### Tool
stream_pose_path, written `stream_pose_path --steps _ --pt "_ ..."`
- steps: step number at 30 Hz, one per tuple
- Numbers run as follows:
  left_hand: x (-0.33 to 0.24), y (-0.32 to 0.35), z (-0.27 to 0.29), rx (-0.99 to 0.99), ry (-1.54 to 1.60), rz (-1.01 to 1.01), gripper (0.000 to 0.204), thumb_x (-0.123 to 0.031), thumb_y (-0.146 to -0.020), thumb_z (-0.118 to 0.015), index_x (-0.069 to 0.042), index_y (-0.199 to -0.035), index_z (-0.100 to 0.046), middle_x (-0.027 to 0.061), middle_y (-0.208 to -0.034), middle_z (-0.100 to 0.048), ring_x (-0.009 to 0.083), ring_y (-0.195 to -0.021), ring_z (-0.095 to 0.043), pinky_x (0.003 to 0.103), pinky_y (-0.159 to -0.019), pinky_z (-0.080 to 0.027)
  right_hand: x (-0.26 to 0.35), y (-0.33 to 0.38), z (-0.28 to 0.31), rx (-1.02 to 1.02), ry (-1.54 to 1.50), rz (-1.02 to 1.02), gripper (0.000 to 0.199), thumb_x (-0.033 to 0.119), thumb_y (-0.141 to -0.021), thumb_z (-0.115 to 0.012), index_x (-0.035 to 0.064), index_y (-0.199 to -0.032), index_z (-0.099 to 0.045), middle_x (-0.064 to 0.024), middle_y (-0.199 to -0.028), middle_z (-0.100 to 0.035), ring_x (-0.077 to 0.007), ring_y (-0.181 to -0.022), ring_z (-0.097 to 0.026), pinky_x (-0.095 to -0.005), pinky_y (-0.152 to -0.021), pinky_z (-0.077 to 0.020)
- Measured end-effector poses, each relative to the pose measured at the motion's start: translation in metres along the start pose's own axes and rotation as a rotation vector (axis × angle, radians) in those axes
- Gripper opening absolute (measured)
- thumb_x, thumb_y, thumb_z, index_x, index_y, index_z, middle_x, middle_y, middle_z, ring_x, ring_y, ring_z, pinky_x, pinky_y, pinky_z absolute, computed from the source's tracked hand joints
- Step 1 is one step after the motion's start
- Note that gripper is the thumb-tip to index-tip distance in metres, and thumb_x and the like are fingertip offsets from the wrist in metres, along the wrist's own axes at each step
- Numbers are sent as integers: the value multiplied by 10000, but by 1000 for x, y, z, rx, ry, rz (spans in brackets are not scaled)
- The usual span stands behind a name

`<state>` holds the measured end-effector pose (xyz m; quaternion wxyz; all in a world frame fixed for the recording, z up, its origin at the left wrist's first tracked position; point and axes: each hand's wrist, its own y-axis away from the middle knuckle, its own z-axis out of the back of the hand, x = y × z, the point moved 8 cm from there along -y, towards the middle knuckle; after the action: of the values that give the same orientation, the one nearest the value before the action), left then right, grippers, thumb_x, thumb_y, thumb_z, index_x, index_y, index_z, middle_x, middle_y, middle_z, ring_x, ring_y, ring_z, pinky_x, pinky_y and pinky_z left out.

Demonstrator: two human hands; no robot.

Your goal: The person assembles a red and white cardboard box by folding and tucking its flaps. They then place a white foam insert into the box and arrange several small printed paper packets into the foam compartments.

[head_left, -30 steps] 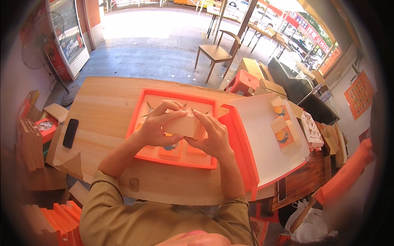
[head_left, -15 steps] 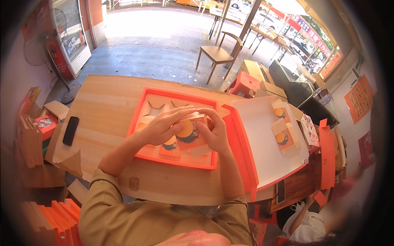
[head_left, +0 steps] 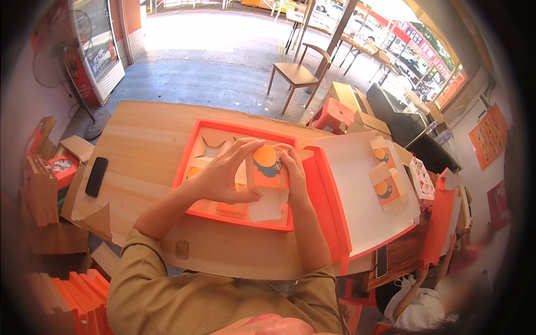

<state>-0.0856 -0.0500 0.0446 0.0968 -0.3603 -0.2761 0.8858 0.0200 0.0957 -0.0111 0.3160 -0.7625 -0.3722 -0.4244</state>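
Note:
A small cardboard box (head_left: 267,168), orange with a yellow disc and teal pattern, is held up between my hands with a pale flap hanging at its lower end. My left hand (head_left: 220,174) spans its left side, fingers at the upper corner and thumb at the lower. Against its right edge, my right hand (head_left: 294,174) pinches with bent fingers. Below lies a shallow orange tray box (head_left: 190,159); inside show a star-shaped opening (head_left: 210,149) and an orange printed small box (head_left: 231,209), partly hidden by my left hand.
To the right lies a white-lined orange lid (head_left: 365,192) bearing two printed small boxes (head_left: 386,190). A black phone (head_left: 96,177) rests on the wooden table (head_left: 134,145) at left. Lower right, a person (head_left: 416,301) handles an orange cardboard piece (head_left: 438,218). A chair (head_left: 296,72) stands beyond.
The small box has turned so its printed face shows more fully. My left hand has opened wider around its side. The person at lower right has shifted the long orange cardboard.

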Motion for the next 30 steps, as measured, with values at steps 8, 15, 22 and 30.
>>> stream_pose_path --steps 8,15,22,30 --pt "14 8 -5 -80 129 154 1268 -355 -713 -982 -114 -1721 -252 222 -1479 -605 456 -1422 -518 545 -1153 -430 -15 -3 6 17 -137 -111 378 257 -1127 -478 34 -1415 -577 -96 -1259 -693 -151 -1146 -686 -324 -992 -562" --pt "17 6 4 -82 229 102 1079 -257 -786 -912 -108 -1691 -344 203 -1621 -500 390 -1437 -547 518 -1176 -464 -15 1 -2 25 -287 -221 399 289 -1118 -492 53 -1425 -587 -125 -1322 -700 -213 -1161 -716 -358 -996 -589" --pt "-7 2 21 -50 58 -205 750 -193 -837 -855 -115 -1537 -599 161 -1539 -598 339 -1351 -616 500 -1127 -498 -22 14 -18 69 -603 -482 439 336 -1128 -495 63 -1465 -558 -156 -1278 -726 -270 -1022 -785 -427 -775 -679" --pt "19 1 34 -224 150 -1 576 -219 -844 -917 -60 -1354 -703 78 -1157 -790 187 -1003 -758 346 -832 -616 -48 1 0 232 -199 -285 866 697 -1047 -567 71 -1634 -444 -169 -1544 -597 -328 -1308 -671 -443 -997 -612"
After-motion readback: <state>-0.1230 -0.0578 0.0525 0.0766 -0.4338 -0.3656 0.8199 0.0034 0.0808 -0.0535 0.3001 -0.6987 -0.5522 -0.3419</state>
